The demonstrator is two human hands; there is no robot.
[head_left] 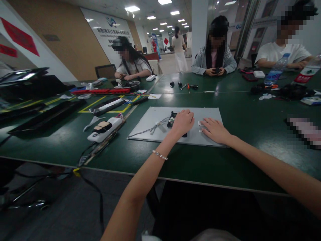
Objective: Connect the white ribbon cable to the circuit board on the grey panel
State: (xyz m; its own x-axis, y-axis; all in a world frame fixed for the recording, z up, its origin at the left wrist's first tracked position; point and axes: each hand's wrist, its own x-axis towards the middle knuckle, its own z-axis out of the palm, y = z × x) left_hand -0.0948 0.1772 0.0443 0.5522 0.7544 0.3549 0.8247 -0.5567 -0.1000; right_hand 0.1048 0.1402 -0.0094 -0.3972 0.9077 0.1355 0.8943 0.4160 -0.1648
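Note:
A flat light-grey panel (145, 122) lies on the table in front of me. On it sits a black part with a small circuit board (172, 120), and a grey cable (147, 130) runs from it to the left. My left hand (184, 121) is over the black part with its fingers curled closed; what the fingertips grip is hidden. My right hand (216, 130) rests flat on the panel's right side, fingers stretched out. Beneath those fingertips shows a small white piece with markings (200, 124).
Left of the panel stand a white power strip (105, 130) and a long black tray (110, 105). Small tools, including an orange-handled screwdriver (188, 87), lie beyond. Bottles (277, 70) and a phone (304, 130) are at right. Several people sit opposite.

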